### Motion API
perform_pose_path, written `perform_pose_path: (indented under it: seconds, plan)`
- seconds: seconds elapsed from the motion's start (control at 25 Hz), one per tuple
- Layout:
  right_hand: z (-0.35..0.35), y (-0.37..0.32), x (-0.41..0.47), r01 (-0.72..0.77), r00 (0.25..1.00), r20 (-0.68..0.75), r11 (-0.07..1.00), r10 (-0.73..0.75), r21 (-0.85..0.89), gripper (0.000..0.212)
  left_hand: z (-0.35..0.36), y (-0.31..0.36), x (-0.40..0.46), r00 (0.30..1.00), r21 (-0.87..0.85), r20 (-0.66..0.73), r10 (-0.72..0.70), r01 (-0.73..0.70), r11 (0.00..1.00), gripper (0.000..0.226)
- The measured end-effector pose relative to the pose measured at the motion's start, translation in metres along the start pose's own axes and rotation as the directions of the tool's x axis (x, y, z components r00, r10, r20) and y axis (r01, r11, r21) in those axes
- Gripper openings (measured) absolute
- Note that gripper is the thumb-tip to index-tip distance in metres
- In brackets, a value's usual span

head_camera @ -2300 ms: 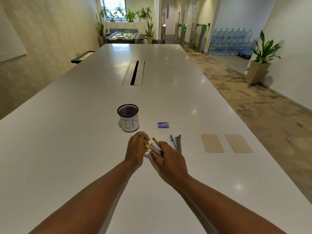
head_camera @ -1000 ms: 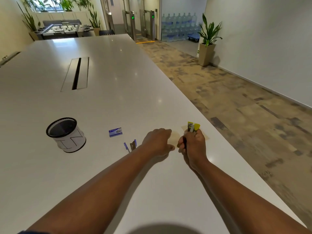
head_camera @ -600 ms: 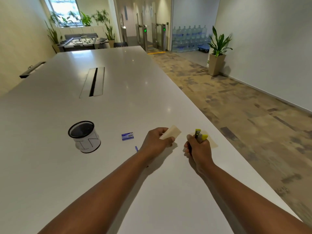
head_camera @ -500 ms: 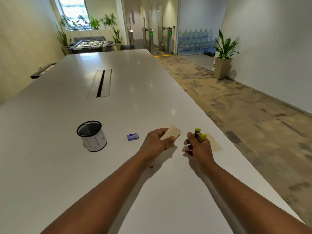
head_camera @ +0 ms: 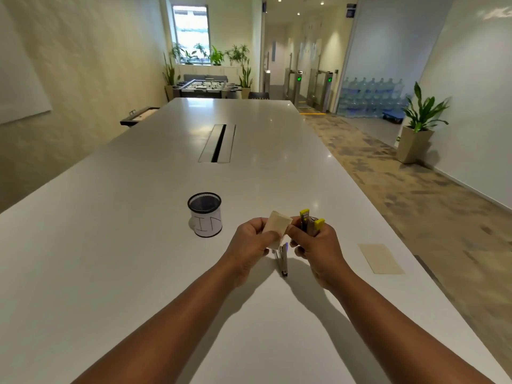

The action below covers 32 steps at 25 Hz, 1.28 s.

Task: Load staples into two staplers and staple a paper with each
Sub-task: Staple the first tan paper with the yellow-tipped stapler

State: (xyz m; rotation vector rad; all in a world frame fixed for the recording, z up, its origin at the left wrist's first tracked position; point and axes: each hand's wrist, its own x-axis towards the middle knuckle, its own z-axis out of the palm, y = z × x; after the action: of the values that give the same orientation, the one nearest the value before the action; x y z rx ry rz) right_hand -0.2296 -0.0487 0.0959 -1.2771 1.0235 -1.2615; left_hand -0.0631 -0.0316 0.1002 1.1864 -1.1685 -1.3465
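My left hand [head_camera: 250,245] pinches a small tan paper [head_camera: 275,227] and holds it up above the white table [head_camera: 138,217]. Right beside it, my right hand [head_camera: 315,245] grips a yellow stapler [head_camera: 310,221] upright, its yellow tips pointing up next to the paper's edge. A blue stapler [head_camera: 283,257] lies on the table between and below my hands, partly hidden by them. A second tan paper [head_camera: 381,258] lies flat to the right. The staple box is hidden from view.
A black mesh pen cup [head_camera: 205,213] with a white label stands left of my hands. A cable slot [head_camera: 217,143] sits in the table's middle farther off. The table's right edge runs close past the flat paper, with carpeted floor [head_camera: 415,203] beyond.
My left hand has lifted the tan paper higher and brought it against the yellow stapler in my right hand. The view has swung left, so the pen cup sits nearer the centre.
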Motion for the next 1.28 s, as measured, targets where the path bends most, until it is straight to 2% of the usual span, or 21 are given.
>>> perform_pose_path:
  seconds: [0.2,0.32,0.56,0.68,0.76,0.84,0.92,0.96,1.04,1.12,1.28]
  plan:
    - [0.02,-0.013,-0.006,-0.004,0.998,0.066,0.998,0.0,0.06,0.013,-0.019,0.007,-0.015,0.998,0.055,-0.067,0.022,-0.018,0.998,0.024]
    - [0.027,-0.015,-0.01,0.057,0.995,0.083,0.998,-0.059,0.032,0.008,-0.025,0.008,-0.019,0.996,0.047,-0.078,0.03,-0.027,0.999,0.023]
    - [0.036,-0.018,-0.013,0.194,0.981,0.021,0.981,-0.194,-0.005,0.02,-0.027,0.01,-0.023,0.998,-0.011,-0.063,0.031,-0.032,0.999,0.016]
    - [0.036,-0.019,-0.013,0.21,0.978,0.024,0.977,-0.21,-0.027,0.019,-0.025,0.011,-0.023,0.996,0.012,-0.08,0.05,-0.049,0.999,0.016]
    - [0.034,-0.02,-0.012,0.206,0.978,0.049,0.978,-0.205,-0.029,0.016,-0.023,0.013,-0.026,0.994,0.038,-0.076,0.078,-0.076,0.996,0.019]
    - [0.03,-0.021,-0.012,0.208,0.976,0.08,0.977,-0.203,-0.048,0.013,-0.023,0.015,-0.028,0.988,0.054,-0.028,0.154,-0.152,0.987,0.036]
    - [0.026,-0.023,-0.011,0.213,0.973,0.103,0.975,-0.206,-0.063,0.014,-0.024,0.017,-0.03,0.957,0.16,0.042,0.286,-0.289,0.944,0.058]
    - [0.024,-0.025,-0.01,0.22,0.971,0.11,0.973,-0.211,-0.072,0.014,-0.026,0.02,-0.031,0.933,0.278,0.072,0.352,-0.358,0.891,0.058]
    - [0.021,-0.027,-0.009,0.23,0.969,0.11,0.968,-0.219,-0.098,0.016,-0.029,0.028,-0.03,0.873,0.53,0.119,0.473,-0.459,0.714,0.036]
    - [0.018,-0.028,-0.008,0.222,0.973,0.094,0.968,-0.212,-0.116,0.016,-0.035,0.034,-0.028,0.833,0.647,0.142,0.534,-0.486,0.587,0.016]
    - [0.016,-0.026,-0.007,0.218,0.973,0.107,0.961,-0.202,-0.168,0.017,-0.041,0.038,-0.021,0.836,0.68,0.148,0.529,-0.474,0.56,0.01]
